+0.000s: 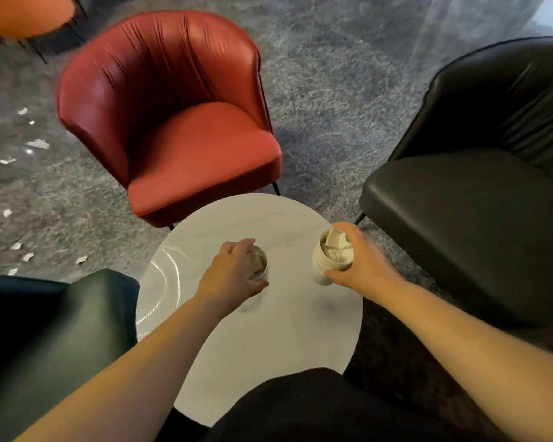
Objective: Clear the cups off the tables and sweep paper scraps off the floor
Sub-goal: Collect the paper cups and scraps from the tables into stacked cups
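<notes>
White marble-look table point(268, 339), round, low, at centre. On it, left of middle: a paper cup point(258, 266), upright, gripped from above and the side by the left hand point(233, 275), fingers curled round the rim and wall; something pale inside, blurred, not to be told. To the right, near the table's edge: a stack of cups point(331, 260), several rims showing one under another, crumpled paper in the top one; held by the right hand point(361, 263), fingers wrapped round the far side, thumb on the near side low down. Whether the stack touches the tabletop or hangs just above it: cannot tell. Cup and stack apart, bare tabletop between them.

Round the table: red chair point(179, 122) beyond, its seat edge just beside the table's far rim; black chair point(479, 199) to the right; dark green seat point(45, 330) at near left, touching or overlapping the table's left edge in view. Orange seat point(23, 14) at top left, blurred. Dark clothing at bottom centre, over the near rim of the table.

Grey mottled floor point(326, 100). Paper scraps point(38, 143) scattered on it at far left, white, torn, some near the green seat, others farther up beside the red chair.
</notes>
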Motion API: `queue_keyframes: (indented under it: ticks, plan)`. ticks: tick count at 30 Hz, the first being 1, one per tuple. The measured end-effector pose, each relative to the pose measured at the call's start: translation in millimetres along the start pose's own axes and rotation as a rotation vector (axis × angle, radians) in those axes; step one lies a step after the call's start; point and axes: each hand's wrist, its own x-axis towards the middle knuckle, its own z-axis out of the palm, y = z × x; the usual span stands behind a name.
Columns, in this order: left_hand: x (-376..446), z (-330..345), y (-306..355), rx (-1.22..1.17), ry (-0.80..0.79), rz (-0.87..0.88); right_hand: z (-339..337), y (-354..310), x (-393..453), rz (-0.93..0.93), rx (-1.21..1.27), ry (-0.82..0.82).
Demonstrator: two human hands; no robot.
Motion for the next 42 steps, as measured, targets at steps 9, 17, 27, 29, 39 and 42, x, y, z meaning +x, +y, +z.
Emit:
queue_keyframes:
  ticks: [9, 17, 27, 29, 39, 42]
  plan:
    - [-20, 19, 53, -0.041, 0.098, -0.077, -45, 7, 21, -0.121, 0.017, -0.092]
    - [-24, 21, 64, -0.117, 0.153, -0.033, -59, 12, 1, -0.065, 0.004, -0.059]
    - [-12, 45, 88, -0.185, 0.151, 0.049, -80, 30, -18, -0.048, 0.064, 0.020]
    - [-6, 47, 96, -0.190, 0.155, 0.052, -87, 38, -13, -0.058, 0.073, 0.021]
    - [94, 55, 180, -0.161, 0.193, 0.021, -171, 102, 94, -0.075, 0.010, -0.062]
    - [134, 64, 219, -0.183, 0.224, 0.004, -215, 121, 137, -0.093, -0.024, -0.101]
